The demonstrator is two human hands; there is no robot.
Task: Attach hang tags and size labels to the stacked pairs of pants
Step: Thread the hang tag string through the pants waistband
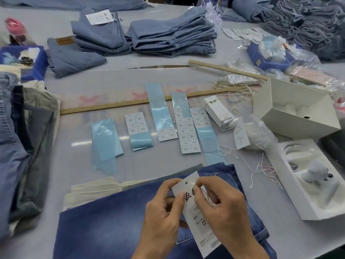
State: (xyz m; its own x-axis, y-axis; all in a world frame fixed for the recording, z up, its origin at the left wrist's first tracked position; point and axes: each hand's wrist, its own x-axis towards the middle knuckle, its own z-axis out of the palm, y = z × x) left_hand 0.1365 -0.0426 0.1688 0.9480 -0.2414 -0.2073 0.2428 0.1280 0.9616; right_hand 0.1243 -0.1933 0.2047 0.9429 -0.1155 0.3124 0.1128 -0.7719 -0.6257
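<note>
**Hands positioned at hang tag, string at punched hole**

Left hand (pixel 164 208) grips the white hang tag (pixel 196 217) along its left edge, fingers curled behind the card and thumb pressed on its printed face. Right hand (pixel 222 204) is curled at the tag's upper right, thumb and forefinger pinching a thin pale string (pixel 203 193) just beside the punched hole near the tag's top corner. Whether the string passes through the hole cannot be determined.

The tag is held tilted above a pair of dark blue pants (pixel 112 227) lying flat at the near edge of the table (pixel 74 90). Cream-coloured folded fabric (pixel 89 191) lies under the pants on their left side.

Behind the pants, strips of size labels (pixel 137 124) on pale blue backing are laid side by side across the table. Some strips carry printed white labels; others show bare backing. A wooden ruler (pixel 112 107) lies across the table beyond the strips.

To the right of the strips, a fanned stack of hang tags (pixel 218 113) rests beside a single loose tag (pixel 241 136). Loose strings (pixel 261 169) lie scattered near an open white box (pixel 298 109).

At the far side of the table, two stacks of folded light blue pants (pixel 171 32) stand side by side; the left stack carries a tag on top.
</note>
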